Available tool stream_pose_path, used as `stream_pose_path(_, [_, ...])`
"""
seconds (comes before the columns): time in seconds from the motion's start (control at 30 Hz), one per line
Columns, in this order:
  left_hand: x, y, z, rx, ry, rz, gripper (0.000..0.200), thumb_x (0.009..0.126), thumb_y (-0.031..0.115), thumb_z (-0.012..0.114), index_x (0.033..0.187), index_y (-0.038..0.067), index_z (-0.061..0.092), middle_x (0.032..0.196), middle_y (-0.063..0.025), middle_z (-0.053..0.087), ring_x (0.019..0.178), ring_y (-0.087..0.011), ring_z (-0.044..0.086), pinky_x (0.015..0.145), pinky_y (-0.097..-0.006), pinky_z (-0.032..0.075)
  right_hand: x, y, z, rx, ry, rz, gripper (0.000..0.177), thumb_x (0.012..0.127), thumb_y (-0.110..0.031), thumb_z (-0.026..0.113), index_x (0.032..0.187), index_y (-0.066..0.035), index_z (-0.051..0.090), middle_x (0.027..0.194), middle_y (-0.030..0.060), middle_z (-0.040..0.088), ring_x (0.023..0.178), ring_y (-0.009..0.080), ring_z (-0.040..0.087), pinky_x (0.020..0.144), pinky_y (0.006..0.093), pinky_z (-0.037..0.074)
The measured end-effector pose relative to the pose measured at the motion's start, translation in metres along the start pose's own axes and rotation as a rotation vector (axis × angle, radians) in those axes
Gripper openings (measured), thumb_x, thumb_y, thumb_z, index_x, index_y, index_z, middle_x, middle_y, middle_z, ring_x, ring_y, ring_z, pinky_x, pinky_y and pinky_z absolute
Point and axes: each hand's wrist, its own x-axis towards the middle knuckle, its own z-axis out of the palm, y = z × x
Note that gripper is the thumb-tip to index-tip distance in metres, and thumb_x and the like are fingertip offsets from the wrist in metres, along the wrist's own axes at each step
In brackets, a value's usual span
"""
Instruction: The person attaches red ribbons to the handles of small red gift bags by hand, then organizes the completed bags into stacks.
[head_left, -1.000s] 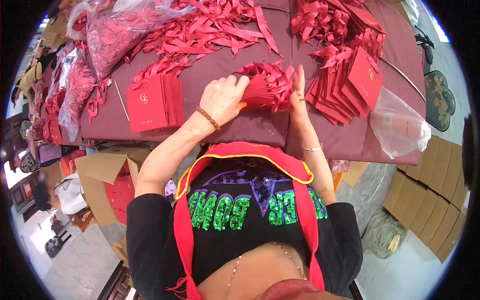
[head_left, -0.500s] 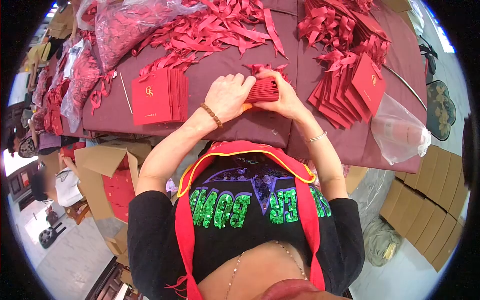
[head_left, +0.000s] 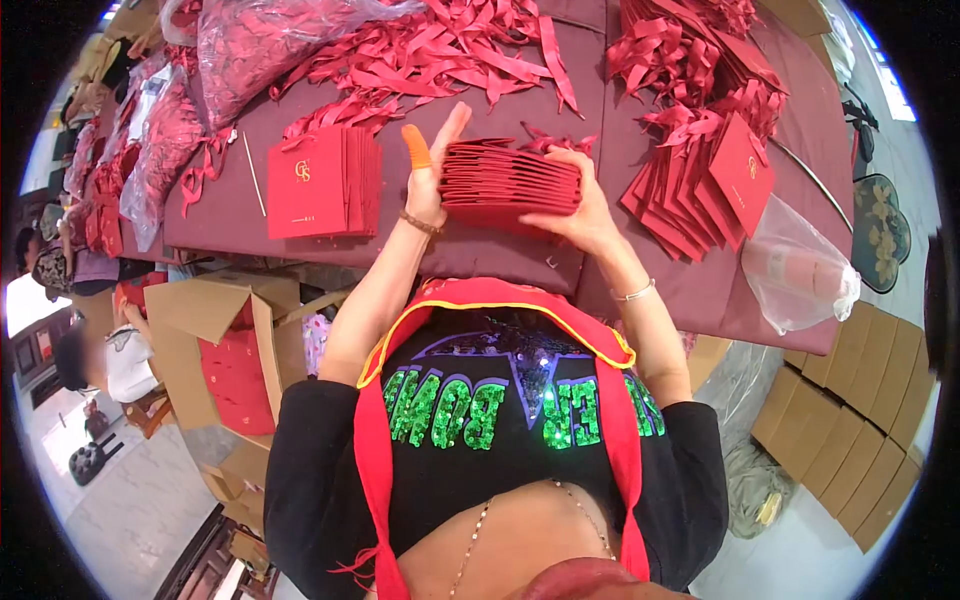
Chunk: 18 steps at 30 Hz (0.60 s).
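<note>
Between my hands is a thick stack of folded red paper gift bags [head_left: 510,180], its layered edges facing me. My left hand [head_left: 432,170] is upright at the stack's left end, palm against it and fingers stretched out; one digit wears an orange finger cot [head_left: 415,147]. My right hand [head_left: 580,205] grips the right end, thumb on the near side and fingers behind. Red ribbon [head_left: 560,138] shows just behind the stack. To the left lies another group of red gift bags [head_left: 315,185] with a gold print on the front one.
A heap of red ribbons [head_left: 430,55] lies at the back of the cloth-covered table [head_left: 500,250]. More bags fan out at right [head_left: 700,185], near a clear plastic bag [head_left: 800,265]. Cardboard boxes [head_left: 840,400] stand right; an open carton [head_left: 215,330] and a seated person [head_left: 115,355] are left.
My left hand has opened and moved left to the stack's end. The stack has turned, showing its long layered side, and my right hand has shifted slightly right and nearer.
</note>
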Motion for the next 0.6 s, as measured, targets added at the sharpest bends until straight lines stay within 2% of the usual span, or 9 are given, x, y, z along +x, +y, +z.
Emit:
stream_pose_path(0.03, [0.015,-0.012,0.021,0.544,0.3,0.109,0.086,0.087,0.071,0.013,0.145,0.009,0.022,0.15,-0.0085,0.023,0.136,-0.0177,0.024,0.11,-0.0316,0.018,-0.004,0.006,0.003,0.006,-0.007,-0.044,0.096,0.055,-0.018,0.089,0.131,-0.005,0.031,0.136,0.0155,0.037,0.128,0.0245,0.037,0.107,0.0364,0.03])
stream_pose_path(0.07, [0.026,-0.021,0.035,1.087,0.609,0.218,0.086,0.086,0.071,0.014,0.145,0.009,0.023,0.15,-0.0085,0.022,0.135,-0.0177,0.025,0.11,-0.0316,0.02,-0.005,0.003,0.002,0.003,-0.011,-0.046,0.096,0.055,-0.018,0.089,0.131,-0.005,0.031,0.136,0.0155,0.037,0.128,0.0245,0.037,0.107,0.0364,0.03])
stream_pose_path(0.1, [0.028,-0.024,0.038,1.137,0.586,0.254,0.084,0.087,0.069,0.018,0.145,0.008,0.021,0.15,-0.0084,0.021,0.129,-0.0187,0.036,0.104,-0.0329,0.031,-0.005,0.0,0.003,-0.071,0.041,-0.126,0.097,0.055,-0.018,0.088,0.132,-0.006,0.031,0.137,0.0158,0.035,0.129,0.0258,0.035,0.107,0.0372,0.029])
stream_pose_path(0.23, [0.029,-0.029,0.037,1.199,0.614,0.332,0.081,0.089,0.066,0.019,0.143,0.007,0.026,0.141,-0.0117,0.037,0.119,-0.0185,0.046,0.099,-0.0317,0.037,-0.007,0.001,0.003,-0.123,0.024,-0.134,0.093,0.058,-0.016,0.087,0.132,-0.005,0.031,0.132,0.0146,0.043,0.125,0.0261,0.042,0.104,0.0374,0.034])
stream_pose_path(0.27, [0.026,-0.024,0.031,1.14,0.597,0.243,0.08,0.089,0.067,0.018,0.14,0.007,0.032,0.132,-0.0104,0.045,0.116,-0.0178,0.048,0.098,-0.031,0.038,-0.009,0.0,0.005,-0.098,0.058,-0.089,0.079,0.061,-0.016,0.086,0.122,-0.004,0.039,0.12,0.0133,0.053,0.112,0.0235,0.054,0.095,0.035,0.043])
stream_pose_path(0.33, [0.025,-0.024,0.03,1.122,0.575,0.182,0.071,0.093,0.061,0.019,0.133,0.006,0.041,0.104,-0.0062,0.058,0.099,-0.0144,0.056,0.089,-0.0285,0.044,-0.008,0.005,0.009,-0.129,0.085,-0.069,0.071,0.061,-0.016,0.085,0.117,-0.004,0.041,0.114,0.0124,0.056,0.105,0.0224,0.057,0.09,0.034,0.046])
stream_pose_path(0.43, [0.02,-0.02,0.034,1.378,0.519,0.087,0.064,0.096,0.053,0.022,0.134,0.005,0.041,0.111,-0.0089,0.057,0.102,-0.016,0.055,0.091,-0.0296,0.044,-0.007,0.005,0.009,-0.184,0.133,-0.076,0.057,0.063,-0.017,0.084,0.104,-0.004,0.046,0.1,0.0103,0.061,0.092,0.0206,0.062,0.081,0.0324,0.05])
stream_pose_path(0.53, [0.027,-0.016,0.058,1.174,0.564,-0.022,0.06,0.096,0.049,0.026,0.134,0.005,0.041,0.116,-0.0099,0.056,0.103,-0.0173,0.054,0.091,-0.0302,0.044,-0.006,0.004,0.007,-0.216,0.123,-0.103,0.057,0.064,-0.017,0.084,0.104,-0.004,0.046,0.099,0.0105,0.062,0.092,0.0211,0.062,0.08,0.032,0.05])
stream_pose_path(0.6, [0.031,-0.028,0.052,1.204,0.559,0.179,0.06,0.097,0.049,0.025,0.134,0.005,0.042,0.12,-0.01,0.054,0.108,-0.018,0.053,0.093,-0.0314,0.043,-0.005,0.0,0.01,-0.198,0.164,-0.044,0.057,0.064,-0.018,0.084,0.104,-0.004,0.046,0.097,0.01,0.061,0.09,0.0212,0.062,0.079,0.032,0.05])
